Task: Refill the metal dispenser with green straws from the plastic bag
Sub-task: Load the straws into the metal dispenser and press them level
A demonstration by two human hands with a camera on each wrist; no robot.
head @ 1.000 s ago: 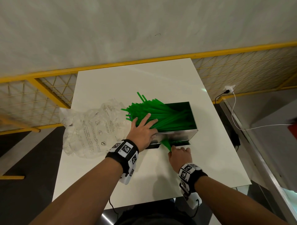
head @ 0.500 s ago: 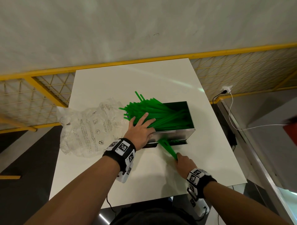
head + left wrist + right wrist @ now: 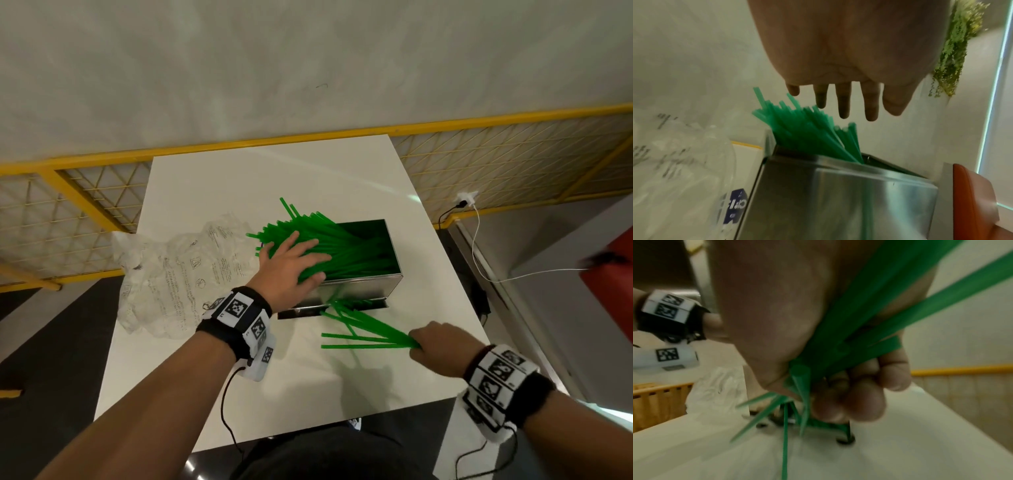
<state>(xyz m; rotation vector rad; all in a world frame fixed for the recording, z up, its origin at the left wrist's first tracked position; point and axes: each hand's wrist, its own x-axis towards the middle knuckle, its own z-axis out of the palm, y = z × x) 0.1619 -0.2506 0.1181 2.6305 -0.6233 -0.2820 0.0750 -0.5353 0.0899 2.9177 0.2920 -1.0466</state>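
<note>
The metal dispenser (image 3: pixel 359 289) (image 3: pixel 838 199) stands mid-table, its open top stuffed with green straws (image 3: pixel 342 246) (image 3: pixel 807 131) that fan out leftward over its rim. My left hand (image 3: pixel 291 263) (image 3: pixel 842 100) lies flat on that pile with straight, spread fingers. My right hand (image 3: pixel 435 346) (image 3: pixel 849 386) grips a small bunch of green straws (image 3: pixel 370 334) (image 3: pixel 869 313), held in front of the dispenser's low front tray (image 3: pixel 332 310), their free ends splaying left over the table. The crumpled clear plastic bag (image 3: pixel 178 274) (image 3: pixel 674 154) lies to the left.
The white table (image 3: pixel 239 181) ends just before me and at the right. A yellow mesh railing (image 3: pixel 513 157) runs behind it. A white charger and cable (image 3: pixel 476 240) hang at the right, beside something red (image 3: pixel 609 291).
My right hand has pulled a bunch of straws out of the front tray, moving right and toward me. The left hand has stayed pressing on the pile.
</note>
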